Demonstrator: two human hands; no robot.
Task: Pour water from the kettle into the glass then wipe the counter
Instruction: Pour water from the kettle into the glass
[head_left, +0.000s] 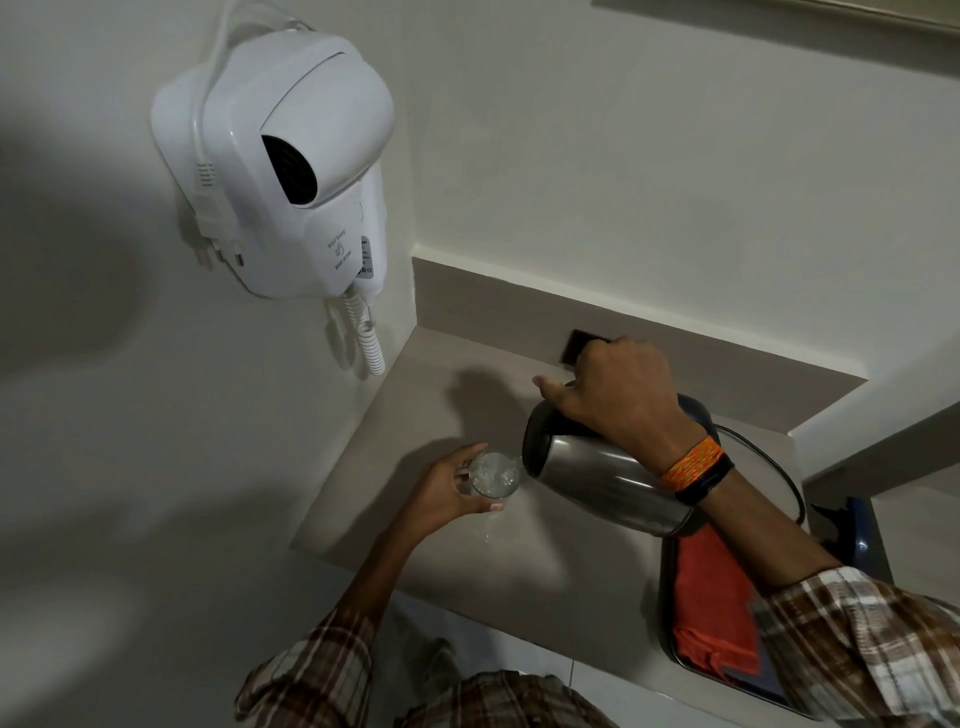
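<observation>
Head view: a beige surface (457, 561) fills a corner of pale walls, with a white wall-mounted hair dryer (291, 171) at 10 o'clock. The right hand (618, 395) grips the handle of the steel kettle (597, 467), tilted with its spout over the glass (494, 474). The left hand (447, 493) clasps the glass at centre. An orange cloth (714, 608) lies in a tray (666, 613) at 4 o'clock, and a small puddle (488, 532) wets the surface beneath the glass.

On the worktop (415, 530) the glass (494, 474) stands left of the tilted kettle (597, 470), a tray (670, 613) holding a cloth (714, 597) to their right, a wall-hung hair dryer (291, 171) behind.
</observation>
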